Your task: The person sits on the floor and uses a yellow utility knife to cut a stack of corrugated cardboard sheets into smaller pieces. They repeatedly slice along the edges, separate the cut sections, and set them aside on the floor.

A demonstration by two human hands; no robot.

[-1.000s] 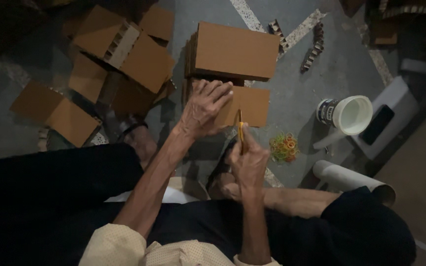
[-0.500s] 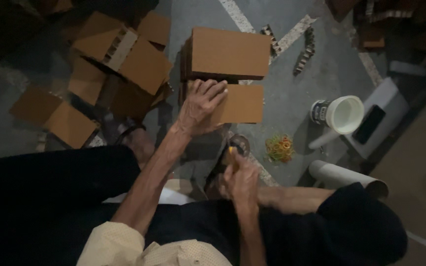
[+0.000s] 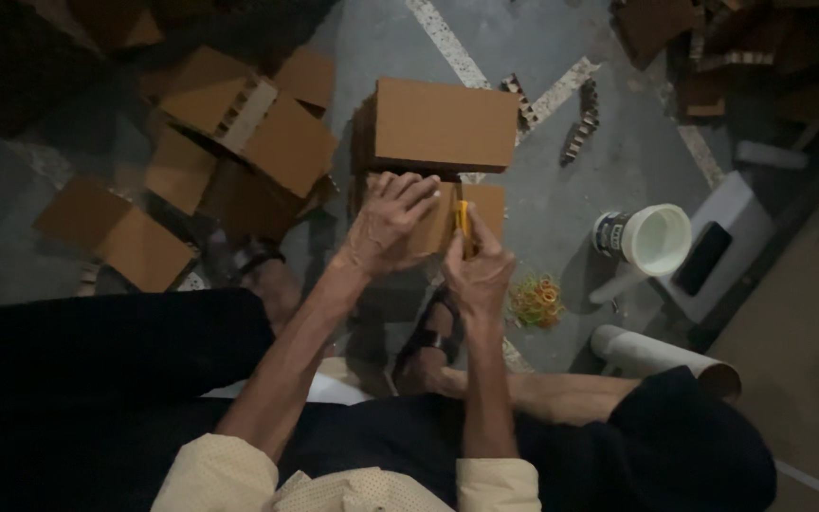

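My left hand [image 3: 386, 228] lies flat, fingers spread, pressing on the small brown cardboard box [image 3: 485, 210] in front of me; nothing gripped. My right hand [image 3: 478, 273] is closed round a thin yellow rubber band [image 3: 464, 220], stretched upright against the box face, thumb and fingers pinched on it. Box sits at 12 o'clock from my hands, touching a bigger closed brown cardboard box [image 3: 447, 123] further at 12. Pile of yellow and green rubber bands [image 3: 536, 300] on the grey concrete floor [image 3: 561, 190], approx 3 o'clock, near rt hand. White plastic bucket [image 3: 651, 242] at 2 o'clock. White cardboard tube [image 3: 661, 356] at 4. Flattened brown cardboard pieces [image 3: 239, 133] at 10 o'clock, well apart.
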